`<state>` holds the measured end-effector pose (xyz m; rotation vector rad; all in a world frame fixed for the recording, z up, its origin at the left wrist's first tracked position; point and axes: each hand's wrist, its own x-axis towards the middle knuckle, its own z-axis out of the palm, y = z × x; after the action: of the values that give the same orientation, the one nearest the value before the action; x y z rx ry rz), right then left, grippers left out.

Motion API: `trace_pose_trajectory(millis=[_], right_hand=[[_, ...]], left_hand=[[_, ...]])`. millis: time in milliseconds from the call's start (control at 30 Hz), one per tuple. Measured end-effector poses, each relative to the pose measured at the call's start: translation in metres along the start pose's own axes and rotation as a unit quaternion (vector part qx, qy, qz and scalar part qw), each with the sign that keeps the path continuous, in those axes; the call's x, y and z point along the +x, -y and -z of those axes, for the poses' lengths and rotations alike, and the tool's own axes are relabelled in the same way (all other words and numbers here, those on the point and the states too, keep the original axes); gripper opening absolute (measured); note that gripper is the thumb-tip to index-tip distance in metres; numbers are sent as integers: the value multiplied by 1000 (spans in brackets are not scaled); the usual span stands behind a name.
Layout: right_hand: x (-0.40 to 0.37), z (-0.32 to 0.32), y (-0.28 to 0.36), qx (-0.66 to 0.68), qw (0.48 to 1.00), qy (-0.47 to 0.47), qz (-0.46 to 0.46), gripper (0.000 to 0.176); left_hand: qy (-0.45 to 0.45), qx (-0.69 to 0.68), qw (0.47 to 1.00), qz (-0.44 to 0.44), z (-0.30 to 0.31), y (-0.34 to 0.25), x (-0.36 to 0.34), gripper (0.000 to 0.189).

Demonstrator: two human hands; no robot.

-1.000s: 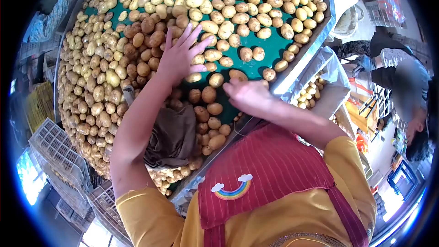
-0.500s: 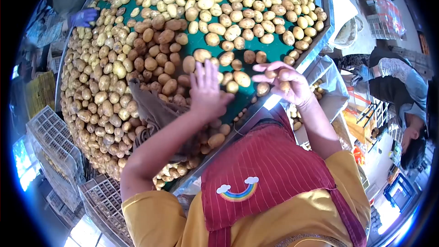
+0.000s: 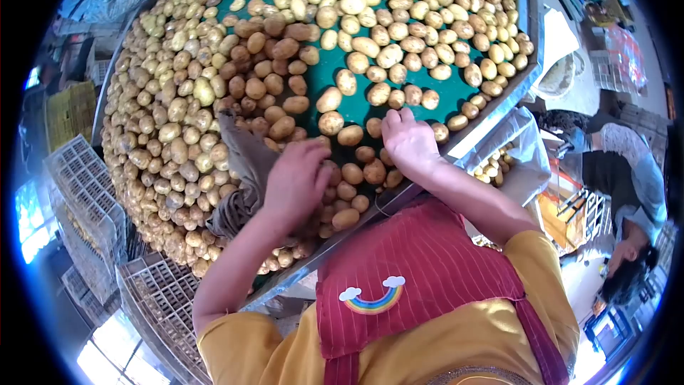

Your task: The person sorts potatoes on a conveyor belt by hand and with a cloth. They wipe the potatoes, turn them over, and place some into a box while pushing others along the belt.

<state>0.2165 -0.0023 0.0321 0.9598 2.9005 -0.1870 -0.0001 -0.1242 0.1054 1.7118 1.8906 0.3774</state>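
My left hand [image 3: 299, 175] rests against the near potatoes [image 3: 345, 192], its fingers apart and slightly bent, with no grip on any of them visible. Beside a potato [image 3: 374, 127] on the green belt, my right hand [image 3: 410, 141] reaches down with bent fingers over the surface; I see nothing held in it. Between the hands lie several loose potatoes [image 3: 373, 171]. A brown cloth [image 3: 249, 164] is bunched left of my left hand, against a big heap of potatoes [image 3: 171, 132]. Darker, soil-stained potatoes [image 3: 267, 75] lie just beyond the cloth.
A metal rim [image 3: 491, 117] edges the green sorting table [image 3: 353, 107]. At the right hangs a plastic bag [image 3: 524, 157] with potatoes. Plastic crates [image 3: 89, 185] stand at the left. Another person [image 3: 630, 178] is at the right; a co-worker's sleeve [image 3: 117, 1] shows top left.
My right hand has come down left and lower, and the potatoes seen in it are no longer visible there. My left hand has moved lower and nearer me. The co-worker's gloved hand has shifted up.
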Motion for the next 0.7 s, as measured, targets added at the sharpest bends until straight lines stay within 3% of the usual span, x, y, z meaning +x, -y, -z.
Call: trace_pose_trajectory(millis=[167,267,300,367,433,467,567,600,633,667,700], right_hand=[[6,-2,-16,21,999,41,27,15],[3,-3,-35,102,994,-11,50,16],[0,5,-39,176,984,-25,30,25],[-6,5,-49,393,916,11,-76,39],[-15,11,-57,498,859,-17,-121,43],[-22,17,-60,509,851,-51,-118,42],[-56,36,-71,519,836,-109,-144,39],[-78,36,-73,556,797,-134,-195,40],[-95,47,-76,486,830,-193,-195,36],[-125,32,-84,521,791,-165,-275,34],[-154,20,-91,491,787,-173,-330,33]], left_hand=[[3,51,999,14,7,31,48,37],[26,37,998,-37,-7,26,67,40],[32,32,997,-62,-13,24,71,41],[47,32,997,-59,-21,24,80,43],[40,38,997,-56,-22,21,82,43],[58,41,997,-33,-20,18,83,45],[-21,65,992,-102,-22,31,82,44],[-1,68,993,-93,-18,40,84,52],[0,104,993,-61,-12,42,85,59],[1,138,990,-27,-7,43,85,66],[3,172,985,7,-3,45,84,73]])
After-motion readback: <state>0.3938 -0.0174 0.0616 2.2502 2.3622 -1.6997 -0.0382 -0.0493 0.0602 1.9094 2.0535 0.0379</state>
